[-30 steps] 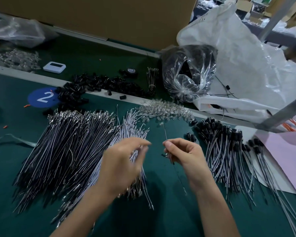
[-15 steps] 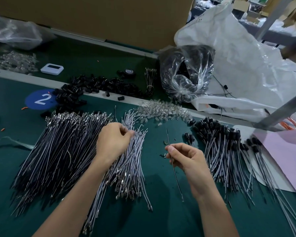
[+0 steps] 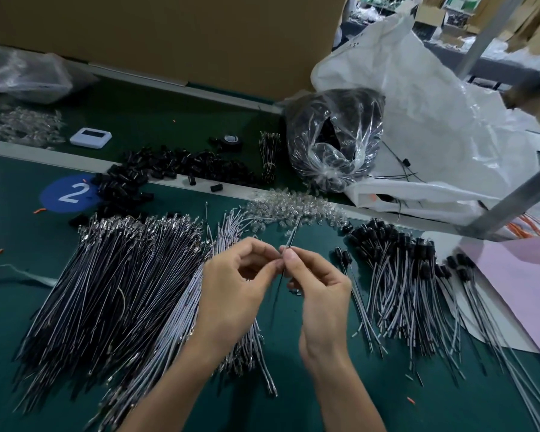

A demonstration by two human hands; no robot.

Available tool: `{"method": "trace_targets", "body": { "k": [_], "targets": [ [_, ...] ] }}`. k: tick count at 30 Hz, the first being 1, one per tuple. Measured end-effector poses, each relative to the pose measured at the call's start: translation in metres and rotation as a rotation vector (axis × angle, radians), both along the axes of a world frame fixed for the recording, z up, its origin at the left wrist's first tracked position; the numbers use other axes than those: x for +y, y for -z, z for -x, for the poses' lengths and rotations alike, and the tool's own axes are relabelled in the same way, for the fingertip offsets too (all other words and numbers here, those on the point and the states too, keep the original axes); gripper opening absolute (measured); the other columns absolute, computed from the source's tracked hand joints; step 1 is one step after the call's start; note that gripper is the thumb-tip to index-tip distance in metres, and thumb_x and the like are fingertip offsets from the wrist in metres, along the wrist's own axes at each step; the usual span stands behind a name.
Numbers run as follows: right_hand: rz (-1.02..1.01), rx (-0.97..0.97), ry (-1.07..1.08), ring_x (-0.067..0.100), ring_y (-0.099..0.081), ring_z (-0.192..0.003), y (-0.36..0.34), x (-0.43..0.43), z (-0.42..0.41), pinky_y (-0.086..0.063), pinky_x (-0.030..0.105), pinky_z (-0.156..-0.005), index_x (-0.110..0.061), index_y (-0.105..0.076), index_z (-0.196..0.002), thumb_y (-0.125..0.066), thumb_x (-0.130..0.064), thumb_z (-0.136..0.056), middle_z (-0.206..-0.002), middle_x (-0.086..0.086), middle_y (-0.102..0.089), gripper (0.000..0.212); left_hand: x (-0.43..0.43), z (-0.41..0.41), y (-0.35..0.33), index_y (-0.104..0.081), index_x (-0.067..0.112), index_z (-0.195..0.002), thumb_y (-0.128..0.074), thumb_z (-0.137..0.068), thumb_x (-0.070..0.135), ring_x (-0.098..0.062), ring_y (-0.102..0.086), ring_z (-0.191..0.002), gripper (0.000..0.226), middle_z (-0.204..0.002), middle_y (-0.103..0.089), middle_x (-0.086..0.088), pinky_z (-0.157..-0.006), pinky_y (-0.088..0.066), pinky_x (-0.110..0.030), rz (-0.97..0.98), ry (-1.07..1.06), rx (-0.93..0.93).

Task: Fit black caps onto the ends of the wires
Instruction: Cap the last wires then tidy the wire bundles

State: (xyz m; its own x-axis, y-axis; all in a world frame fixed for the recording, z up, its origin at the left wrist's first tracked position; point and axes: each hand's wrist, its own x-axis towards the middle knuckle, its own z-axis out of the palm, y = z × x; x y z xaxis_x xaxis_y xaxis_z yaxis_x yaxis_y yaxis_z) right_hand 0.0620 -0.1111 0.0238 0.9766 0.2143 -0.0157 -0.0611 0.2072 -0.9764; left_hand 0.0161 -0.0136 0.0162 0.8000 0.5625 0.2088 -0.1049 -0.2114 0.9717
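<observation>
The counter (image 3: pixel 325 400) is covered with a dark green mat. A pale strip (image 3: pixel 28 154) runs across it, splitting a near part from a far part. Over the near part, the left hand (image 3: pixel 231 291) and right hand (image 3: pixel 321 294) meet fingertip to fingertip. The right thumb and forefinger pinch a thin wire (image 3: pixel 292 233), which pokes up and away from the tips. The left fingers (image 3: pixel 259 247) are curled, with thumb and forefinger pinched against that same wire. Whether they also hold a cap is too small to tell.

Left of the hands lies a broad fan of uncapped wires (image 3: pixel 106 291). Wires already wearing caps (image 3: pixel 402 275) lie to the right. A heap of loose black caps (image 3: pixel 175 166) straddles the strip beside a blue disc marked 2 (image 3: pixel 70 193). A heap of small clear parts (image 3: pixel 293 204) lies just beyond the hands.

On the far part sit a white device (image 3: pixel 90 138), a tape roll (image 3: pixel 231 140) and a clear bag of black parts (image 3: pixel 334 135). The bag leans against a big white sack (image 3: pixel 434 120). A cardboard wall (image 3: pixel 169 35) closes off the back. A pink sheet (image 3: pixel 518 275) lies at the right edge under a slanting metal bar (image 3: pixel 512 210). Beyond the sack, the room shows blurred boxes and benches.
</observation>
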Motion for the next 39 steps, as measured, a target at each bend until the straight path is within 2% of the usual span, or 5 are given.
{"method": "trace_targets", "body": {
  "k": [11, 17, 24, 33, 39],
  "targets": [
    [-0.019, -0.023, 0.173, 0.023, -0.069, -0.063, -0.002, -0.023, -0.018, -0.055, 0.024, -0.053, -0.01, -0.075, -0.085, -0.069, -0.004, -0.084, -0.071, 0.009, -0.072, 0.008, 0.059, -0.053, -0.008, -0.074, 0.024, -0.099, -0.075, -0.085, 0.018, 0.004, -0.066, -0.075, 0.015, -0.089, -0.074, 0.012, -0.072, -0.05, -0.007, -0.331, 0.051, 0.213],
    [0.178, -0.088, 0.078, 0.016, -0.066, -0.062, 0.005, -0.046, -0.016, -0.053, 0.021, -0.053, -0.011, -0.073, -0.082, -0.069, 0.0, -0.084, -0.07, 0.009, -0.071, 0.011, 0.15, -0.135, 0.027, -0.055, 0.006, -0.135, -0.06, -0.096, 0.013, -0.031, -0.056, -0.123, 0.041, -0.133, -0.06, -0.013, -0.106, -0.044, -0.04, -0.611, -0.166, 0.546],
    [0.263, -0.121, 0.015, 0.011, -0.06, -0.061, 0.01, -0.049, -0.015, -0.05, 0.018, -0.059, -0.013, -0.071, -0.079, -0.075, 0.0, -0.08, -0.07, 0.005, -0.069, 0.013, 0.164, -0.147, 0.044, -0.073, 0.005, -0.107, -0.062, -0.091, 0.004, -0.032, -0.065, -0.104, 0.019, -0.108, -0.072, -0.014, -0.094, -0.052, -0.044, -0.625, -0.171, 0.516],
    [0.262, -0.16, -0.011, 0.01, -0.063, -0.061, 0.0, -0.044, -0.022, -0.048, 0.016, -0.056, -0.013, -0.073, -0.079, -0.076, -0.002, -0.08, -0.071, 0.007, -0.071, 0.011, 0.073, -0.069, -0.003, -0.075, 0.012, -0.094, -0.07, -0.076, 0.009, -0.019, -0.072, -0.082, 0.019, -0.092, -0.076, -0.009, -0.07, -0.057, -0.02, 0.675, 0.208, -0.019],
    [0.237, -0.166, -0.095, 0.007, -0.063, -0.062, -0.007, -0.038, -0.02, -0.048, 0.014, -0.058, -0.012, -0.073, -0.079, -0.077, -0.001, -0.078, -0.071, 0.005, -0.072, 0.011, 0.035, -0.028, 0.0, -0.07, 0.002, -0.097, -0.068, -0.074, 0.008, -0.021, -0.074, -0.076, 0.024, -0.092, -0.074, -0.017, -0.067, -0.06, -0.023, 0.937, 0.227, -0.106]
  ]
}}
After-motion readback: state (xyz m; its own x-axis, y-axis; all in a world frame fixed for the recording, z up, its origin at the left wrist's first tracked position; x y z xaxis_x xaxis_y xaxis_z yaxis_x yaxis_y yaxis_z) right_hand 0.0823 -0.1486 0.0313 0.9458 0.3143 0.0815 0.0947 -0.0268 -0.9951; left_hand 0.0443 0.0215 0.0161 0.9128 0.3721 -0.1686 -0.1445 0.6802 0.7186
